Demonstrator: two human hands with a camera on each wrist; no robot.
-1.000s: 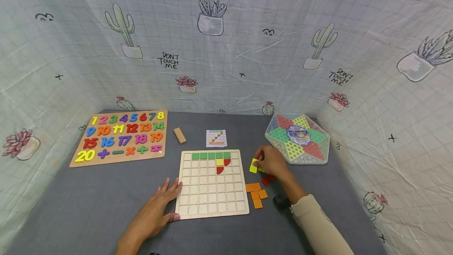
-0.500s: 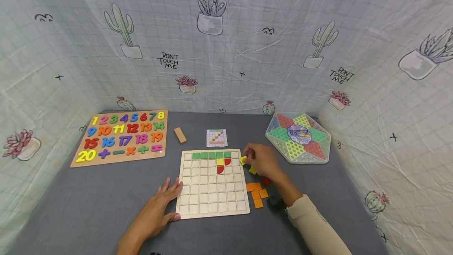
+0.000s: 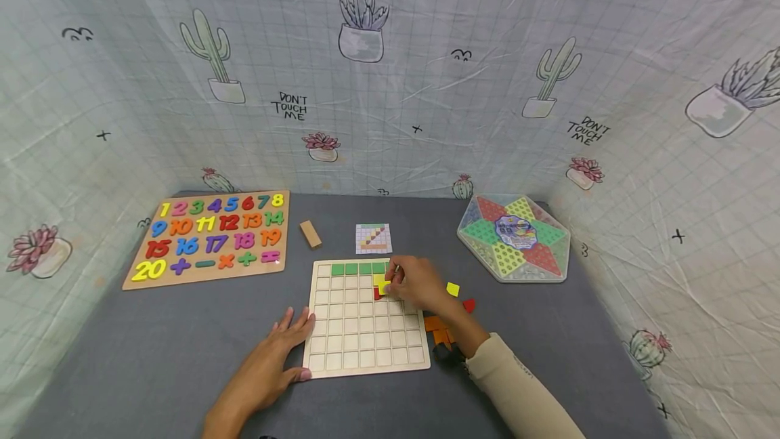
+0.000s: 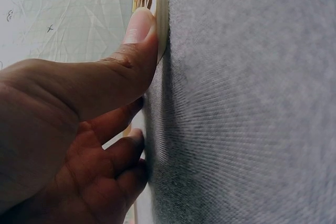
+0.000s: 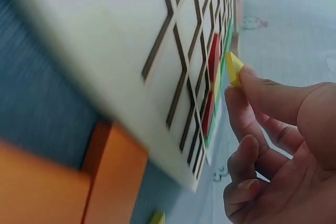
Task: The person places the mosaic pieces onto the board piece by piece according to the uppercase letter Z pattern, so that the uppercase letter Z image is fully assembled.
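Observation:
The pale wooden grid board point(image 3: 359, 344) lies flat, with a row of green squares point(image 3: 351, 269) along its top. My right hand point(image 3: 420, 283) pinches a yellow square point(image 3: 383, 284) between thumb and finger over the board's upper right part; the right wrist view shows the yellow piece point(image 5: 234, 70) raised above the board. A red quarter-round piece point(image 3: 377, 294) shows in a cell beneath that hand, which covers others. Spread at the board's left edge, my left hand point(image 3: 268, 361) touches it with thumb and fingertips.
A yellow square point(image 3: 453, 288), a red piece point(image 3: 469, 305) and several orange pieces point(image 3: 435, 324) lie right of the board. Behind are a pattern card point(image 3: 374, 238) and a wooden block point(image 3: 310, 234). A number board point(image 3: 207, 239) stands left, a hexagonal game box point(image 3: 514, 239) right.
My right hand has moved left from the loose yellow pieces to over the board, carrying one yellow square. One yellow piece stays beside the board. My left hand has not moved.

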